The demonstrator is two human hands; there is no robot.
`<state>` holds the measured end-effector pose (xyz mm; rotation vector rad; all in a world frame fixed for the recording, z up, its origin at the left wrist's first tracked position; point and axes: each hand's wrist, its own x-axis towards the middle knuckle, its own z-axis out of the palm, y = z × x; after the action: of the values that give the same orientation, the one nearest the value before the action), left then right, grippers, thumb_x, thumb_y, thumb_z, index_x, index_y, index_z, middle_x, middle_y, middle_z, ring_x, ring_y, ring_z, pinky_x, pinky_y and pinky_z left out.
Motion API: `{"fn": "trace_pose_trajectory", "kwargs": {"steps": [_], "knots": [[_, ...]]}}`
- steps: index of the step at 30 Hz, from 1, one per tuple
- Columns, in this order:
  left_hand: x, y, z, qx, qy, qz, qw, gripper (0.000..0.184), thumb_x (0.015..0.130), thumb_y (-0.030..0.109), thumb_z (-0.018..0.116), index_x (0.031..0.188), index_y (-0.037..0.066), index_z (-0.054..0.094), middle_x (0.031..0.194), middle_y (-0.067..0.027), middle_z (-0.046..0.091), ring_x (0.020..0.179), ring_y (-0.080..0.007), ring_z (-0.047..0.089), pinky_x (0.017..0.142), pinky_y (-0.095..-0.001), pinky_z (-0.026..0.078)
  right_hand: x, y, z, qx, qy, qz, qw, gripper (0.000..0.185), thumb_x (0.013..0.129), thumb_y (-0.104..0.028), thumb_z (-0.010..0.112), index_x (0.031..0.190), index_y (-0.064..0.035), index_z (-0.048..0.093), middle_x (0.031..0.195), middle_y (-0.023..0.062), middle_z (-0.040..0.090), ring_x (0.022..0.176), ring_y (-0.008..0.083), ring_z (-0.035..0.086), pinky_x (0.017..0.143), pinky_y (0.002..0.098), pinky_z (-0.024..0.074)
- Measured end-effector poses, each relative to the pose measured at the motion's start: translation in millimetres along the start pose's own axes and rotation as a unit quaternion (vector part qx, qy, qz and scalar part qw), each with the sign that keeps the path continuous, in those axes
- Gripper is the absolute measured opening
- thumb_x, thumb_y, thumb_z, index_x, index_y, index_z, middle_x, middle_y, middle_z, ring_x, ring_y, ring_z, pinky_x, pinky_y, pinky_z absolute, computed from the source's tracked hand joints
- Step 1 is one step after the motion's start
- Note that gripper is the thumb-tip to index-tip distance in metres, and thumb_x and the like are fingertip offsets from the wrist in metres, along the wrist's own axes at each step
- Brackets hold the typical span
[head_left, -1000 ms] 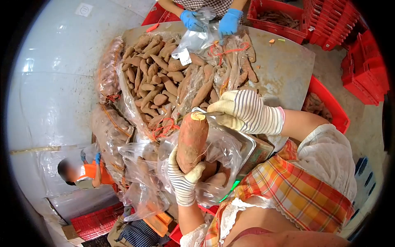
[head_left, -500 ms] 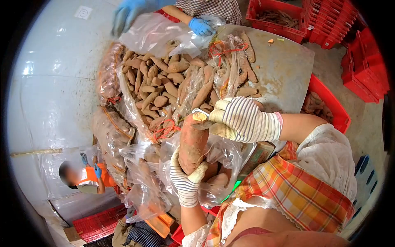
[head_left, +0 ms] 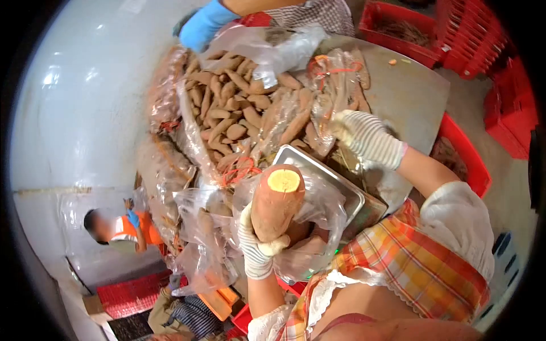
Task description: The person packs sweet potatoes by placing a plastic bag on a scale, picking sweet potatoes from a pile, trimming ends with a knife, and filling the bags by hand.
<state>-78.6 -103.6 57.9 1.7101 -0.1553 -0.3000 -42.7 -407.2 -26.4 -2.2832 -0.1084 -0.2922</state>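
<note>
My left hand [head_left: 260, 245], in a striped knit glove, grips a large sweet potato [head_left: 277, 209] and holds it tilted up. Its top end is cut flat and shows a pale yellow face. Below it lies an open clear plastic bag [head_left: 334, 211] with more sweet potatoes inside, near a metal tray [head_left: 351, 196]. My right hand [head_left: 367, 139], in a matching glove, is off to the right with curled fingers, above the edge of the sweet potato pile [head_left: 230, 111]. Whatever those fingers hold is hidden.
A co-worker's blue-gloved hand [head_left: 206, 25] is at the far side by a plastic sheet [head_left: 284, 48]. Full plastic sacks [head_left: 162, 165] line the left. Red crates [head_left: 398, 25] stand at the right. Another person in an orange vest [head_left: 139, 227] is at left.
My right hand has moved away from the sweet potato, up and to the right. The pale cut face is larger now. One co-worker's hand has left the plastic sheet's right side.
</note>
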Motion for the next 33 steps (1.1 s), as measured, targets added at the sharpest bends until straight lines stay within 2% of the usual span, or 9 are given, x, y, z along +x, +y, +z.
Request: {"fn": "trace_pose_trajectory", "kwargs": {"steps": [1, 4, 6, 8, 11, 15, 24, 30, 33], "knots": [[2.7, 7.7, 1.6, -0.021, -0.013, -0.029, 0.999, 0.097, 0.042, 0.039, 0.092, 0.122, 0.003, 0.048, 0.116, -0.0086, 0.057, 0.108, -0.0223, 0.054, 0.095, -0.0387, 0.042, 0.1, 20.2, 9.1, -0.054, 0.093, -0.069, 0.992, 0.031, 0.084, -0.028, 0.054, 0.094, 0.0008, 0.058, 0.078, 0.0191, 0.061, 0.071, 0.0337, 0.061, 0.067, 0.0426, 0.0498], [-4.5, -22.4, -15.6, -0.073, 0.002, -0.020, 0.997, 0.101, 0.042, 0.038, 0.092, 0.124, 0.003, 0.046, 0.119, -0.0086, 0.055, 0.110, -0.0215, 0.053, 0.095, -0.0376, 0.041, 7.0, 38.5, -13.4, -0.135, -0.047, 0.088, 0.986, 0.029, 0.084, -0.030, 0.054, 0.084, -0.0021, 0.057, 0.077, 0.0188, 0.061, 0.071, 0.0353, 0.060, 0.066, 0.0431, 0.0492], [-6.9, -30.8, -24.7, -0.101, 0.004, -0.034, 0.994, 0.104, 0.041, 0.038, 0.092, 0.126, 0.004, 0.044, 0.122, -0.0084, 0.053, 0.112, -0.0207, 0.051, 0.096, -0.0369, 0.041, 1.2, 57.7, -22.1, -0.175, -0.040, 0.136, 0.974, 0.020, 0.082, -0.022, 0.053, 0.089, -0.0034, 0.056, 0.083, 0.0177, 0.058, 0.078, 0.0356, 0.057, 0.069, 0.0431, 0.0470], [-8.9, -26.8, -22.1, -0.091, 0.011, -0.014, 0.996, 0.105, 0.040, 0.039, 0.092, 0.126, 0.004, 0.043, 0.122, -0.0084, 0.053, 0.112, -0.0211, 0.051, 0.096, -0.0372, 0.041, -9.5, 103.7, -10.1, -0.219, 0.042, 0.102, 0.969, 0.019, 0.082, -0.021, 0.053, 0.091, -0.0043, 0.057, 0.083, 0.0175, 0.058, 0.080, 0.0357, 0.057, 0.071, 0.0432, 0.0465], [-12.3, -24.5, -19.5, -0.089, 0.034, -0.014, 0.995, 0.106, 0.040, 0.042, 0.092, 0.127, 0.004, 0.043, 0.123, -0.0088, 0.052, 0.113, -0.0214, 0.051, 0.097, -0.0375, 0.041, -11.4, 108.7, -18.6, -0.246, -0.020, 0.164, 0.955, 0.027, 0.086, -0.029, 0.053, 0.094, -0.0036, 0.058, 0.090, 0.0191, 0.060, 0.084, 0.0359, 0.059, 0.075, 0.0443, 0.0469], [-13.7, -30.2, -23.8, -0.064, 0.038, 0.022, 0.997, 0.109, 0.040, 0.043, 0.091, 0.128, 0.004, 0.041, 0.124, -0.0094, 0.051, 0.113, -0.0219, 0.051, 0.097, -0.0377, 0.041, -13.9, 111.5, -14.4, -0.246, -0.041, 0.171, 0.953, 0.027, 0.086, -0.029, 0.053, 0.095, -0.0041, 0.058, 0.091, 0.0192, 0.059, 0.085, 0.0363, 0.058, 0.075, 0.0450, 0.0464], [-16.6, -24.9, -19.1, -0.078, 0.040, 0.001, 0.996, 0.109, 0.040, 0.040, 0.092, 0.130, 0.006, 0.040, 0.126, -0.0087, 0.050, 0.116, -0.0227, 0.048, 0.098, -0.0381, 0.040, -13.8, 122.4, -2.6, -0.200, 0.017, 0.129, 0.971, 0.025, 0.087, -0.028, 0.051, 0.096, -0.0052, 0.057, 0.089, 0.0186, 0.059, 0.084, 0.0369, 0.057, 0.075, 0.0446, 0.0453], [-13.6, -19.4, -17.3, -0.015, 0.025, 0.019, 0.999, 0.109, 0.038, 0.038, 0.092, 0.129, 0.007, 0.041, 0.125, -0.0072, 0.050, 0.116, -0.0219, 0.048, 0.098, -0.0380, 0.040, -4.6, 144.1, -0.4, -0.106, 0.112, 0.238, 0.959, 0.033, 0.089, -0.033, 0.049, 0.104, -0.0041, 0.058, 0.097, 0.0204, 0.061, 0.094, 0.0379, 0.056, 0.081, 0.0423, 0.0438], [-12.8, -13.5, -11.6, -0.102, 0.043, -0.037, 0.993, 0.107, 0.038, 0.038, 0.093, 0.127, 0.006, 0.043, 0.124, -0.0070, 0.051, 0.115, -0.0208, 0.048, 0.097, -0.0371, 0.040, 0.5, 179.8, 3.7, 0.019, 0.170, 0.307, 0.936, 0.046, 0.090, -0.039, 0.043, 0.109, 0.0000, 0.056, 0.095, 0.0215, 0.061, 0.091, 0.0346, 0.058, 0.081, 0.0408, 0.0441]]}}
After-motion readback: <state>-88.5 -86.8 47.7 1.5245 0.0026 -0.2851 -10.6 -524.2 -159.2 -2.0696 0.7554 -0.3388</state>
